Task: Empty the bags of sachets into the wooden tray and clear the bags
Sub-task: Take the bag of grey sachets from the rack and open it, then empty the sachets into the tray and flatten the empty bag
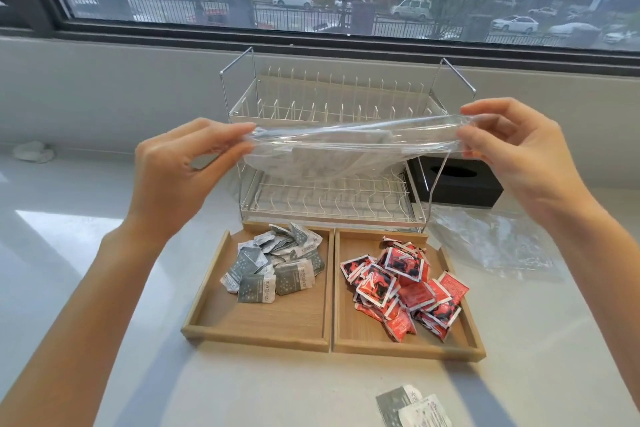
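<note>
On the counter (104, 288), our wooden tray (330, 345) already held grey sachets (277, 263) and red sachets (405, 288). Mid-frame, our left hand (173, 177) and right hand (519, 156) pinched a near-empty bag (346, 146); another bag (495, 246) awaited clearing at right.

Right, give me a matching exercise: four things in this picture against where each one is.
Things:
1. grey sachets
2. red sachets
3. clear bag
4. black tissue box

Places:
A. held up between the left hand and right hand
B. right compartment of the wooden tray
C. behind the dish rack, right side
D. left compartment

Pairs: 1-D, 2-B, 3-A, 4-C
</note>
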Motion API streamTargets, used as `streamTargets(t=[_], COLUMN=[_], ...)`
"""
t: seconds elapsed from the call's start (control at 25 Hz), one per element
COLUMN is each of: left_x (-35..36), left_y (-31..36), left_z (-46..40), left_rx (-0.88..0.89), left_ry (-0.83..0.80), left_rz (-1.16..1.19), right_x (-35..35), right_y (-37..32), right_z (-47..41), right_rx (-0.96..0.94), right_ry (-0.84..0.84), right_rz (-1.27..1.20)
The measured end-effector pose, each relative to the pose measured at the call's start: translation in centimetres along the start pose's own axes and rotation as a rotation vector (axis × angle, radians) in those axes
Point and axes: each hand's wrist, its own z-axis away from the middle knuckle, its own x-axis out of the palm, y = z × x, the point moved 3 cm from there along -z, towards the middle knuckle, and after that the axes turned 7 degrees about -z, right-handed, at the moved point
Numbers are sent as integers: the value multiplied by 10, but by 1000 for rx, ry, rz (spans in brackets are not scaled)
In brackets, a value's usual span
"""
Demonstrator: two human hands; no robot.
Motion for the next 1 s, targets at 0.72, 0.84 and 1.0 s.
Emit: streamTargets(t=[0.72,0.84,1.0], left_x=[112,111,107], left_y=[-14,-16,-22], left_z=[214,219,216], left_rx=[-1397,-1500,-1401], left_ry=[-216,-235,-488], left_rz=[583,668,558], right_x=[12,4,-1], right_y=[190,198,189], right_z=[159,159,152], right_rx=[862,906,963], right_ry=[-30,-62,-254], right_rz=[-56,-21,43])
